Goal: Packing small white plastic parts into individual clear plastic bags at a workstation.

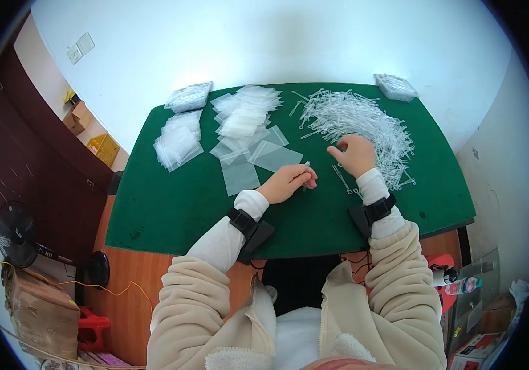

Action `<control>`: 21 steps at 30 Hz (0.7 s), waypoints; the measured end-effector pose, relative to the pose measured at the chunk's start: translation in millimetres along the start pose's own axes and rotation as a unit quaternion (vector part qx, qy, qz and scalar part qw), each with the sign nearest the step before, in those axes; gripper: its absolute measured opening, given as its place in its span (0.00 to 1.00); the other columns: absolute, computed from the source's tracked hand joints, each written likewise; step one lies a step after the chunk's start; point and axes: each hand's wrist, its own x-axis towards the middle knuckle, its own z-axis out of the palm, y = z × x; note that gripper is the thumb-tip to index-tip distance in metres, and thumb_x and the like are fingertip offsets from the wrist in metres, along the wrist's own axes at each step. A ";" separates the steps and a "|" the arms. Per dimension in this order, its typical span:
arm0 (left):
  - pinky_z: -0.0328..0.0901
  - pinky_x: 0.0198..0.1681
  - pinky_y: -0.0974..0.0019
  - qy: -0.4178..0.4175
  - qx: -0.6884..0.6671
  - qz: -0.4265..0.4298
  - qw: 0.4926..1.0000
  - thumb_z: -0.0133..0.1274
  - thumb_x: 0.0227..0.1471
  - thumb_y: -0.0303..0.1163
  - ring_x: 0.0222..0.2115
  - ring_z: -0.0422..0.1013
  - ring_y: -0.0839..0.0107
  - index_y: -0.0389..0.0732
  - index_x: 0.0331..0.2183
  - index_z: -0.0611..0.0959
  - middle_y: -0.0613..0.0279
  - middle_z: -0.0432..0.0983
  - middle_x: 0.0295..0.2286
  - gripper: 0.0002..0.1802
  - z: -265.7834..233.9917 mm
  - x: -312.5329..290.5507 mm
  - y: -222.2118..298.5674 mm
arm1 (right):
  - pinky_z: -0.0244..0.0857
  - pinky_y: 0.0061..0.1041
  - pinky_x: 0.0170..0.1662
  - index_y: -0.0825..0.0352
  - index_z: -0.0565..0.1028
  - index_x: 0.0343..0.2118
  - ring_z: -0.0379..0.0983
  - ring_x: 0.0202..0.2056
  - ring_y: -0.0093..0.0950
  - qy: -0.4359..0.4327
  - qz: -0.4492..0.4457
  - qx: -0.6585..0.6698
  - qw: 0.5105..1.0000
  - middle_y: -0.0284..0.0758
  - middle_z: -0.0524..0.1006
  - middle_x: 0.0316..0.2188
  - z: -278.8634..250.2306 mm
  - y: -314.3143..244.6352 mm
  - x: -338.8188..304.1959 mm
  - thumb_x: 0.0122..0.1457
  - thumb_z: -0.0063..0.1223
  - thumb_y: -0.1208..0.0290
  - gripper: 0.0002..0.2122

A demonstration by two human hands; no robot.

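Note:
My left hand (287, 184) is closed over the middle of the green table, and small clear ends of thin looped plastic sticks (307, 164) stick out of its fingers. My right hand (358, 155) hovers at the near left edge of a large heap of clear sticks with looped ends (363, 116). Its fingers are curled in toward the thumb; what they hold, if anything, is hidden. Beside and below it, a few loose sticks (342, 180) lie on the cloth. Flat clear zip bags (240, 175) spread out to the left of my left hand, some overlapping.
A green cloth-covered table (153, 216) stands against a white wall. Stacked clear bags (178, 142) lie at its left, with a wrapped pack (189, 97) behind them. Another wrapped pack (395, 87) sits at the far right corner. A black fan (16, 233) stands at the left.

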 end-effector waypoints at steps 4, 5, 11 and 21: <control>0.64 0.38 0.73 0.000 -0.011 0.000 1.000 0.39 0.56 0.31 0.32 0.70 0.76 0.34 0.34 0.74 0.63 0.74 0.29 0.11 0.0 0.7 -2.1 | 0.67 0.31 0.30 0.64 0.77 0.21 0.74 0.27 0.35 -0.064 0.040 -0.182 0.980 0.38 0.76 0.21 -11.5 -2.5 -3.2 0.37 0.60 0.49 0.19; 0.64 0.38 0.73 0.001 -0.009 -0.003 1.000 0.39 0.56 0.31 0.32 0.70 0.76 0.34 0.34 0.74 0.62 0.74 0.29 0.11 0.0 0.7 -2.0 | 0.67 0.32 0.29 0.64 0.76 0.20 0.74 0.26 0.36 -0.099 0.051 -0.223 0.968 0.38 0.76 0.20 -12.9 -2.8 -4.7 0.36 0.60 0.48 0.20; 0.64 0.38 0.72 -0.001 0.002 0.003 1.000 0.39 0.57 0.31 0.32 0.70 0.76 0.34 0.34 0.74 0.62 0.74 0.29 0.11 0.8 1.0 -1.4 | 0.68 0.31 0.34 0.64 0.77 0.26 0.75 0.32 0.34 -0.180 0.030 -0.239 0.954 0.38 0.77 0.26 -13.5 -12.3 -6.6 0.37 0.62 0.53 0.18; 0.64 0.38 0.72 0.000 -0.001 -0.004 1.000 0.39 0.57 0.31 0.32 0.70 0.75 0.34 0.34 0.73 0.61 0.74 0.29 0.11 0.6 1.2 -1.4 | 0.68 0.32 0.30 0.62 0.77 0.19 0.75 0.27 0.36 -0.103 0.030 -0.218 0.970 0.38 0.77 0.22 8.2 11.6 -3.0 0.35 0.57 0.68 0.06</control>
